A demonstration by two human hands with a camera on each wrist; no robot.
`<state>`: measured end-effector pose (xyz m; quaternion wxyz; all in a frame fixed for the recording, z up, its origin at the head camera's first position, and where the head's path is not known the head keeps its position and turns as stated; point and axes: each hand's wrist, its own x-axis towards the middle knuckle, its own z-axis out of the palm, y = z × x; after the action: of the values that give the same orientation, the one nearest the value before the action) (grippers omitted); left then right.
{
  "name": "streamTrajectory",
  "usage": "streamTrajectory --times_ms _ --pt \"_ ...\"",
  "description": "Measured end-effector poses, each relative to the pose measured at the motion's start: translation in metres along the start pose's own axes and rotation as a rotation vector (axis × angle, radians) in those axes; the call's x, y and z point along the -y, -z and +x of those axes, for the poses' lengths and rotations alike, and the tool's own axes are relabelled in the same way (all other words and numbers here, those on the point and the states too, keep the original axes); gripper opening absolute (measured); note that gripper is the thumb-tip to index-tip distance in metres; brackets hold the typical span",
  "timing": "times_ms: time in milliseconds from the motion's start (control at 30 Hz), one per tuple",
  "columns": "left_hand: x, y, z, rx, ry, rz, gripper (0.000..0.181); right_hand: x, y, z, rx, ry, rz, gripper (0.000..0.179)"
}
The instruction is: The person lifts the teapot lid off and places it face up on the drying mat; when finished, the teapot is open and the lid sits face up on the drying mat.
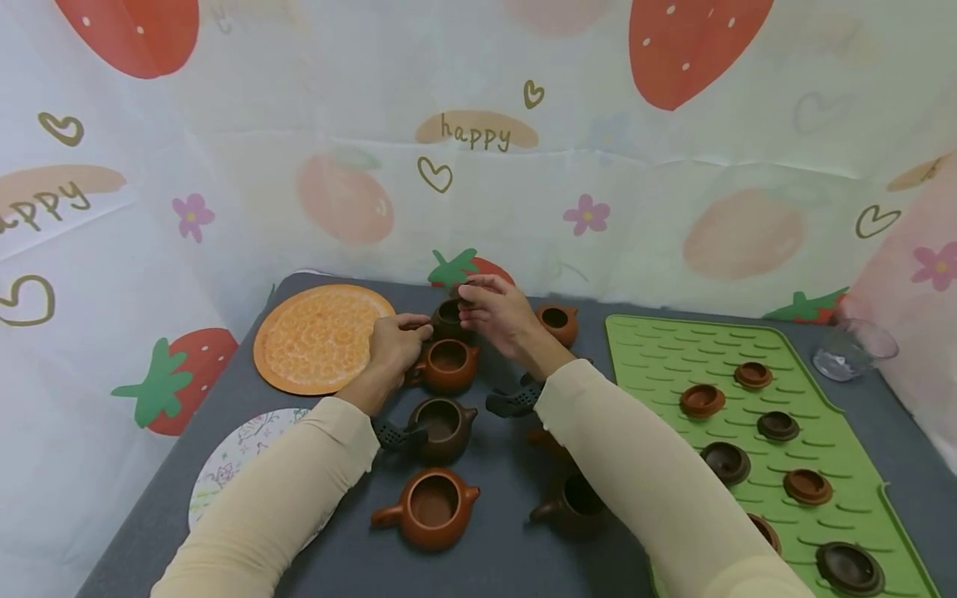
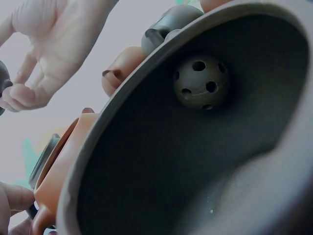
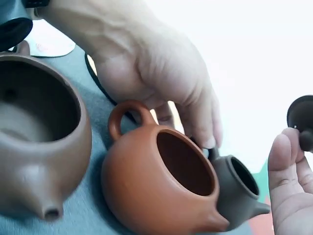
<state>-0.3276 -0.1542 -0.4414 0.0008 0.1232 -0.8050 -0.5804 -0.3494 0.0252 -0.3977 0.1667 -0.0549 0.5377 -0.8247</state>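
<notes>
At the far end of the table, my left hand (image 1: 390, 353) pinches the handle of a small dark teapot (image 1: 444, 316), which is lidless with its mouth facing up. My right hand (image 1: 510, 322) is raised just right of that pot. Between its thumb and fingers it holds a dark round lid (image 3: 301, 120) by the knob, apart from the pot's mouth in the right wrist view. Directly nearer than the dark pot stands an orange-brown teapot (image 1: 449, 370), also lidless. A brown teapot (image 1: 441, 430) under my left wrist shows a pierced ball strainer (image 2: 201, 83) inside.
More lidless teapots stand in two rows, including an orange one (image 1: 436, 508) in front and a dark one (image 1: 571, 507) beneath my right forearm. Several lids lie on a green mat (image 1: 650, 349) at right, beside a clear glass (image 1: 852, 349). An orange round placemat (image 1: 321, 340) lies left.
</notes>
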Motion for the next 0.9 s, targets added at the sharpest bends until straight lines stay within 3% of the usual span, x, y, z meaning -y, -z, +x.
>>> streamTrajectory --times_ms 133,733,900 --pt "0.000 -0.001 0.000 0.000 -0.002 0.003 0.018 0.012 0.005 -0.007 0.002 0.024 -0.058 0.042" --pt "-0.001 0.002 -0.001 -0.002 -0.010 -0.022 0.018 0.055 0.030 -0.046 0.030 0.089 -0.295 0.050" --pt "-0.002 -0.001 -0.001 -0.003 -0.012 -0.026 0.018 0.065 0.040 -0.059 0.007 0.106 -0.445 0.048"
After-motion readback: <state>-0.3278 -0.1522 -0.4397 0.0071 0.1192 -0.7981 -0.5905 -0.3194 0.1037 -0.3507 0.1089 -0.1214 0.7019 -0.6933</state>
